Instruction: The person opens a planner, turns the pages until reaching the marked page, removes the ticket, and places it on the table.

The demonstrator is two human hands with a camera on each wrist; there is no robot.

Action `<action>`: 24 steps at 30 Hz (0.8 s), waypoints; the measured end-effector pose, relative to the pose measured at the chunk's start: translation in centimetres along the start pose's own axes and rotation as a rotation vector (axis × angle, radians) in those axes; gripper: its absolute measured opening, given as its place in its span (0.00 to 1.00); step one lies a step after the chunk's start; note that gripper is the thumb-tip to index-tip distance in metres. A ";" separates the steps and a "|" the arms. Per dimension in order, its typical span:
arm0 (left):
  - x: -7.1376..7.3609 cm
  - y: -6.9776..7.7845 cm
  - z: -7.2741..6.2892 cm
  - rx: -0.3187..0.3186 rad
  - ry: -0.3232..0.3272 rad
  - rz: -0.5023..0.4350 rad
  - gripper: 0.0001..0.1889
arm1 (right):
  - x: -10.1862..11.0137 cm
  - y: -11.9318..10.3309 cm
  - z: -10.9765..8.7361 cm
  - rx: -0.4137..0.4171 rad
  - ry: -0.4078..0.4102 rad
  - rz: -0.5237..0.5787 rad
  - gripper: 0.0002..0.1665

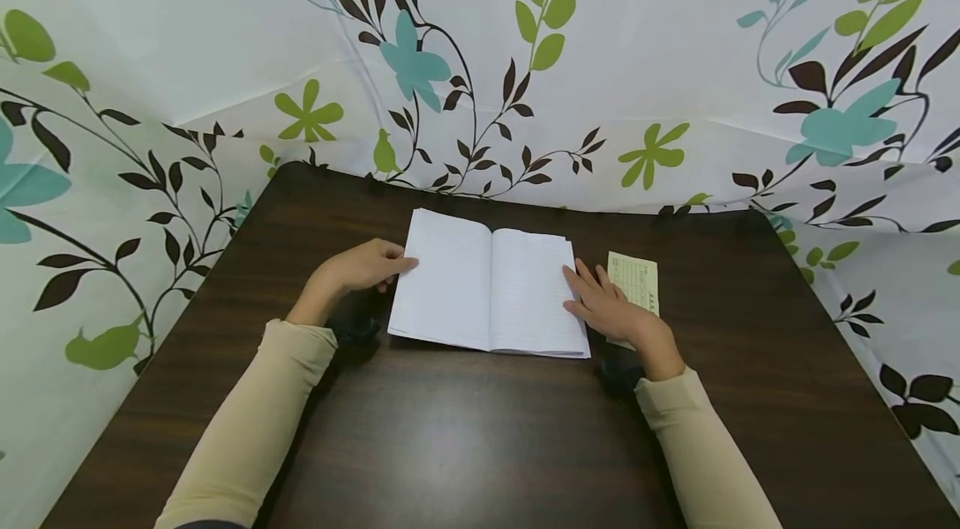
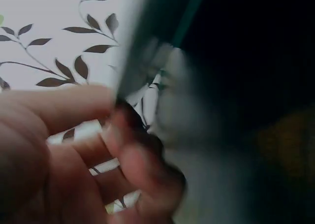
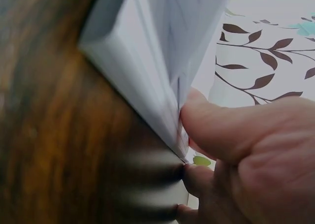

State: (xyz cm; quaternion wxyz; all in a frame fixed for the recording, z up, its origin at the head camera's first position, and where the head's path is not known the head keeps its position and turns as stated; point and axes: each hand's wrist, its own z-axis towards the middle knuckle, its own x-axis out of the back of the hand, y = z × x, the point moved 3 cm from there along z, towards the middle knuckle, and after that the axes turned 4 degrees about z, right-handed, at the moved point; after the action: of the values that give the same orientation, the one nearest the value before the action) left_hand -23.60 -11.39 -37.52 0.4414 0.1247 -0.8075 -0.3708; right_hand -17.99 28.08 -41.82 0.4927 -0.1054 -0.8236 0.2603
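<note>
An open notebook (image 1: 450, 287) lies on the dark table, its left page looking blank and its right page (image 1: 532, 287) faintly ruled. My left hand (image 1: 360, 266) pinches the notebook's outer left edge, thumb above and the other fingers curled below. The left wrist view shows that grip blurred, with the hand (image 2: 88, 150) beside the dark underside. Along the right edge, my right hand (image 1: 607, 304) lies with fairly straight, spread fingers, touching the page margin. In the right wrist view, the thumb (image 3: 211, 125) meets the page edges of the notebook (image 3: 133, 66).
A yellow printed slip (image 1: 633, 283) lies right of the notebook, partly under my right hand. The brown wooden table (image 1: 450, 437) extends toward me. Behind it hangs a white cloth (image 1: 465, 37) with leaf and flower prints.
</note>
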 end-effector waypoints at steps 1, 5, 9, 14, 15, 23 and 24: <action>0.1 0.3 -0.1 -0.026 0.015 -0.024 0.21 | 0.1 -0.2 0.0 -0.002 -0.002 -0.003 0.50; 0.2 1.9 -0.2 -0.135 0.070 -0.152 0.20 | 0.4 -0.9 -0.4 0.003 -0.007 0.002 0.46; -0.5 4.0 0.1 -0.208 0.120 -0.256 0.20 | 0.7 -1.5 -0.8 0.007 -0.010 0.005 0.44; -1.7 6.7 1.4 -0.292 0.195 -0.300 0.20 | 0.9 -1.4 -1.0 0.003 -0.007 0.012 0.43; -2.0 7.2 1.7 -0.304 0.210 -0.308 0.20 | 0.9 -1.4 -1.0 -0.002 -0.007 0.012 0.43; -3.9 10.6 3.8 -0.392 0.257 -0.310 0.19 | 1.1 -1.3 -1.3 0.003 -0.017 0.042 0.42; -4.0 11.0 4.0 -0.402 0.248 -0.315 0.19 | 1.1 -1.2 -1.2 0.005 -0.017 0.043 0.42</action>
State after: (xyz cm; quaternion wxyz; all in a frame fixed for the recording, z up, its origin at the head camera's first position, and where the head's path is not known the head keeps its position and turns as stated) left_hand -23.06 0.28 -33.58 0.4898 0.2031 -0.6283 -0.5693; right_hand -17.40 27.94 -39.84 0.4800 -0.1199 -0.8248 0.2737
